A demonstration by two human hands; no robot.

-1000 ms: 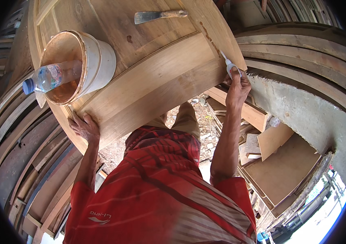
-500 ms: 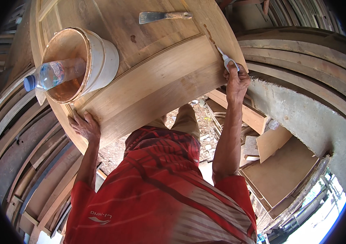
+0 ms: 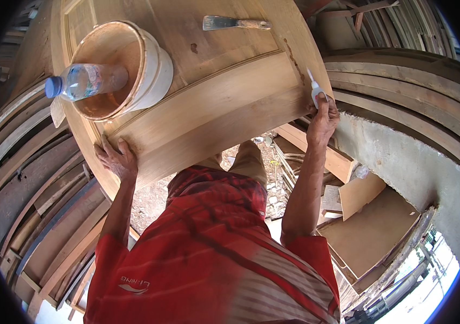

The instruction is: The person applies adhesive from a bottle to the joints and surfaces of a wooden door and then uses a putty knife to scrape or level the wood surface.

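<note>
My right hand [image 3: 323, 120] grips a small white glue bottle [image 3: 317, 95] with a long thin nozzle, close to the right edge of the wooden door panel [image 3: 230, 102]. The nozzle points up and away, beside a dark wet line [image 3: 293, 59] along a joint of the panel. My left hand [image 3: 118, 159] lies with fingers spread on the panel's near left corner. Just beyond that hand, a white bucket [image 3: 157, 75] stained brown inside rests on the panel. A clear plastic bottle [image 3: 92, 81] with a blue cap leans out of it.
A scraper [image 3: 236, 23] with a wooden handle lies on the far part of the panel. Curved-looking stacks of boards [image 3: 46, 178] line the left, and more planks [image 3: 403, 81] lie on the right above a concrete wall [image 3: 403, 146]. Plywood pieces [image 3: 370, 232] sit low at the right.
The glue bottle has drawn back toward me, its nozzle now off the far dark line. The whole view has shifted slightly; my left hand stays on the panel.
</note>
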